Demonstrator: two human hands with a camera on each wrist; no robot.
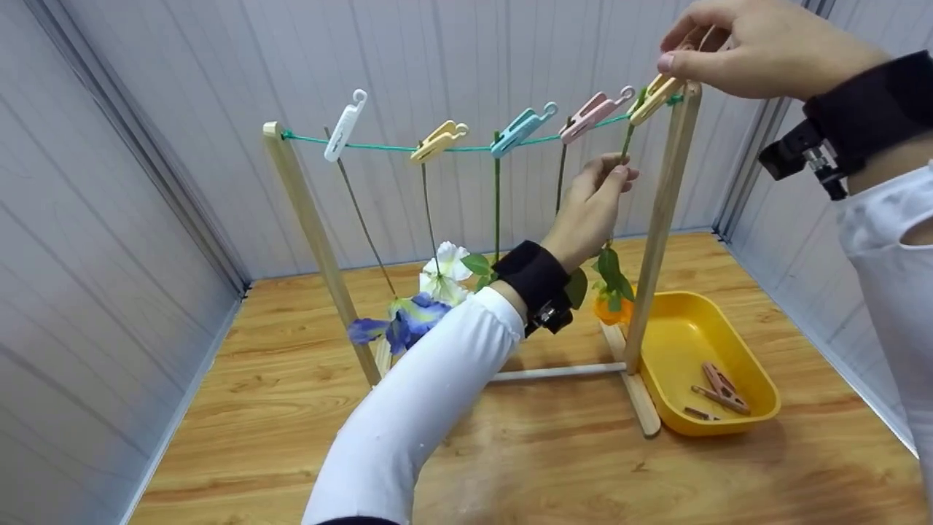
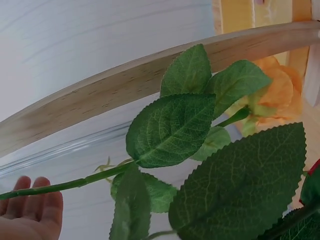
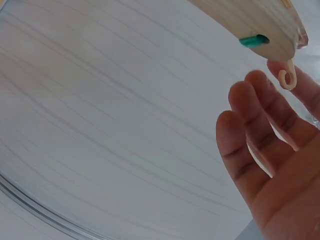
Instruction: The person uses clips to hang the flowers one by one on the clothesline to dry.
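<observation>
A wooden rack (image 1: pixel 660 219) carries a green string (image 1: pixel 466 148) with several plastic clips, and flowers hang from them head down. My right hand (image 1: pixel 674 58) pinches the yellow clip (image 1: pixel 654 95) at the string's right end, beside the post top (image 3: pixel 260 20). The clip's ring (image 3: pixel 287 79) shows above my right fingers (image 3: pixel 270 150). My left hand (image 1: pixel 619 169) pinches the green stem (image 1: pixel 627 138) of the orange flower (image 1: pixel 609 310) just under that clip. In the left wrist view the stem (image 2: pixel 75 184) runs past my fingertips (image 2: pixel 35 210) to leaves and the orange bloom (image 2: pixel 280 95).
A yellow tray (image 1: pixel 685 343) with a few pink clips (image 1: pixel 721 390) stands at the rack's right foot. White (image 1: pixel 446 273) and blue (image 1: pixel 408 321) flowers hang at the left. Grey panel walls close in the wooden table (image 1: pixel 291 423).
</observation>
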